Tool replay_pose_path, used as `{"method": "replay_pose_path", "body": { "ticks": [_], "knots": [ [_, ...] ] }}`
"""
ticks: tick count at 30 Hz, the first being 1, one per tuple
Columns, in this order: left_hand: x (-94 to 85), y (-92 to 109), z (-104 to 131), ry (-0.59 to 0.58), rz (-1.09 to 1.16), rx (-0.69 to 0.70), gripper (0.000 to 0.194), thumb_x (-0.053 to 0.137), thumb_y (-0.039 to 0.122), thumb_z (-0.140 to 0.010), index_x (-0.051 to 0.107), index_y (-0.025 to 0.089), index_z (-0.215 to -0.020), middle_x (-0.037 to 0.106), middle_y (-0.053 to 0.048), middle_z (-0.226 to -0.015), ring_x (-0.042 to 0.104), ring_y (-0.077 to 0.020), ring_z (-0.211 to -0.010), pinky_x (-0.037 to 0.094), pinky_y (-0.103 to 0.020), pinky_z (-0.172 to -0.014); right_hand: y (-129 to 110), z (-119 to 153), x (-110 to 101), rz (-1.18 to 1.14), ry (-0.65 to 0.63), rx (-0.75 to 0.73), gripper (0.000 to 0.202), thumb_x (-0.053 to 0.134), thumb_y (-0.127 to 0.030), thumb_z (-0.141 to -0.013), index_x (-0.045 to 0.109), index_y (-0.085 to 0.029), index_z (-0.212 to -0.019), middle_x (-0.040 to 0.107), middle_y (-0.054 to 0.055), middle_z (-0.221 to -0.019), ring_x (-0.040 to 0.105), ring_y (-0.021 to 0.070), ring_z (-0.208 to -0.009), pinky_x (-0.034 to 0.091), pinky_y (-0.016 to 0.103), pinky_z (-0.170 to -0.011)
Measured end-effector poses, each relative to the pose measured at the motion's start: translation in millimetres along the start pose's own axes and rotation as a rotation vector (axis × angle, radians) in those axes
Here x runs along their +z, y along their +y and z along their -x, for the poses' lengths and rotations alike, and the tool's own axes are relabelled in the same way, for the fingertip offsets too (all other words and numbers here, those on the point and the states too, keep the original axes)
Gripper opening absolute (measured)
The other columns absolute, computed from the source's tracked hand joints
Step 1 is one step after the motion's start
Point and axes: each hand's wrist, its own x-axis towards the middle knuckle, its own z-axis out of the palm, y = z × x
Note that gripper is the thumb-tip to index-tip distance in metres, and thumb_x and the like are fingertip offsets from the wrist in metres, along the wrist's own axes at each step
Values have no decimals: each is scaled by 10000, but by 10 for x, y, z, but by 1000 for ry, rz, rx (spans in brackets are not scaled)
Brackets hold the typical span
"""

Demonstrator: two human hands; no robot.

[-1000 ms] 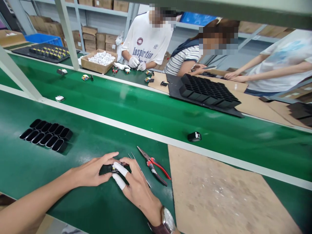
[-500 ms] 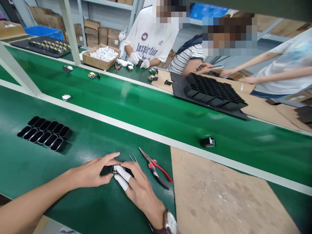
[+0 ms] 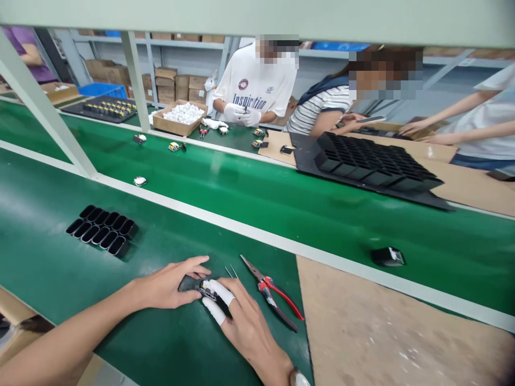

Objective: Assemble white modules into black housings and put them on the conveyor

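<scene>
Head camera view, left hand (image 3: 171, 284) and right hand (image 3: 249, 319) half-curled around a small black casing (image 3: 208, 290), fingertips against its sides, just above green worktop (image 3: 169, 335), pliers (image 3: 273, 294) beside, co-workers (image 3: 257, 86) and shelving (image 3: 185, 47) beyond the conveyor (image 3: 241, 193).

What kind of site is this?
Likely a small electronics assembly line: a long green conveyor belt carrying small parts, black plastic housings in rows, and red-and-black long-nose pliers on the bench.
</scene>
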Motion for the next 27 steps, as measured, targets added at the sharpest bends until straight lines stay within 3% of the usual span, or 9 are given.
{"method": "replay_pose_path", "body": {
  "ticks": [3,7,9,11,14,16,21,24,27],
  "knots": [
    [-196,143,-11,-53,-104,34,859,802,383,-919,343,286,-1638,589,-135,-1553,670,-293,-1315,562,-460,-1098,-9,-28,-55,46,17,-42,310,595,-207,-1053,587,-178,-1362,699,129,-1144,708,251,-992,641,392,-794],
    [-650,249,-128,13,-404,87,592,646,402,-1038,462,253,-1581,563,-123,-1584,544,-306,-1454,468,-485,-1190,34,-59,-176,231,150,-43,317,617,-219,-1048,590,-137,-1353,708,149,-1120,702,266,-976,615,415,-819],
    [-965,150,-271,90,-578,40,548,618,380,-1046,494,221,-1556,588,-121,-1558,550,-299,-1438,450,-482,-1201,74,-56,-227,347,184,-29,235,596,-193,-1052,623,-125,-1276,711,137,-1051,687,255,-904,591,401,-774],
    [-1311,-38,-452,179,-756,-132,539,688,357,-992,566,201,-1493,618,-110,-1527,541,-294,-1442,419,-448,-1228,103,-40,-261,443,176,-24,167,572,-187,-1059,646,-114,-1191,708,125,-994,657,241,-833,559,389,-736],
    [-1774,-346,-703,314,-849,-307,522,733,309,-956,608,137,-1433,598,-200,-1513,513,-385,-1449,379,-567,-1235,116,-9,-282,515,154,-26,141,558,-185,-1061,657,-106,-1123,700,118,-972,621,233,-802,516,380,-728],
    [-1971,-499,-811,385,-883,-398,462,715,323,-992,614,150,-1408,609,-185,-1475,575,-374,-1374,454,-603,-1161,116,7,-283,541,148,-26,142,541,-167,-1057,662,-106,-1102,693,117,-973,614,239,-818,502,382,-755],
    [-2039,-641,-957,455,-904,-452,358,685,342,-1034,638,166,-1342,649,-121,-1367,676,-284,-1179,588,-509,-995,133,22,-286,628,117,13,182,483,-109,-1033,664,-128,-1028,656,101,-904,595,248,-791,482,387,-749],
    [-1896,-577,-1054,483,-891,-406,367,680,341,-1032,632,161,-1348,651,-127,-1360,667,-291,-1193,564,-527,-1023,127,35,-293,675,75,61,142,526,-114,-1013,662,-151,-998,645,86,-875,598,249,-780,487,383,-743],
    [-1617,-416,-1075,459,-850,-307,404,646,286,-1013,618,146,-1391,672,-158,-1337,657,-309,-1224,518,-483,-1079,109,63,-300,711,31,124,126,609,-147,-987,628,-187,-869,649,90,-882,613,252,-802,508,377,-747]
  ]
}}
